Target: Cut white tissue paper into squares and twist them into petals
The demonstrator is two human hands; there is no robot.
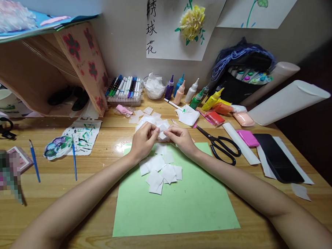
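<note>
My left hand and my right hand meet above the far edge of a green paper sheet. Thumb and fingers of each are pinched on a small white paper piece between them. Just behind the hands lies a loose pile of white paper squares, partly hidden by them. More white squares overlap each other on the upper part of the green sheet, below my wrists.
Black-handled scissors, a phone and clay packs lie at right. Paint bottles, a marker box and a bowl of white paper line the wall. Paintbrushes and a paint-stained paper are at left.
</note>
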